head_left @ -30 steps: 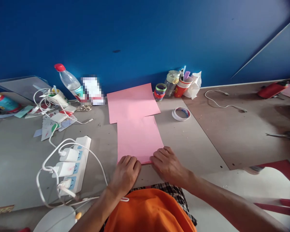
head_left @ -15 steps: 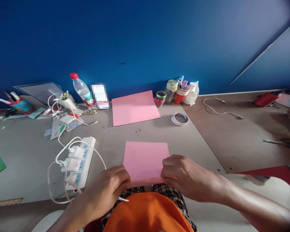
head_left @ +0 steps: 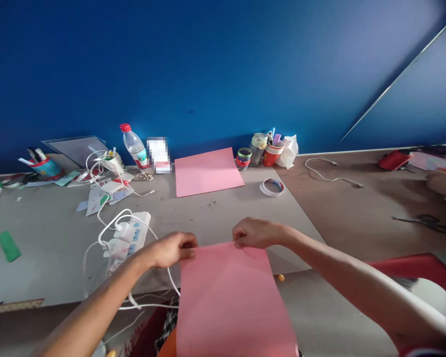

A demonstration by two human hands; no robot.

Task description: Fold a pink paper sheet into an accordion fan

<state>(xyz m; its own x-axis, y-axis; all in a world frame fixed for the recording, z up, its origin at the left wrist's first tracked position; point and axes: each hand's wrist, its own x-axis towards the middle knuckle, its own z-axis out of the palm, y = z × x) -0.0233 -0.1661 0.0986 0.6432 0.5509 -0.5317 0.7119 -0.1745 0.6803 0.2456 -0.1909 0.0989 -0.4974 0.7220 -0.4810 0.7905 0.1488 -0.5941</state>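
A large sheet of pink paper hangs from its top edge between my two hands, in front of my body. My left hand pinches the upper left corner, and my right hand grips the top edge toward the right corner. Its lower end runs past the bottom of the view and covers my lap. Farther back on the desk lies another pink paper, flat and apart from my hands.
On the left, a power strip with tangled white cables sits close to my left forearm. A tape roll lies right of centre. Along the wall stand a bottle and a paper cup. Scissors and another person's hand are at right.
Both hands have risen away from me and lifted the paper. It was a shorter piece lying at the desk's edge and now hangs as a longer sheet. The view has shifted slightly.
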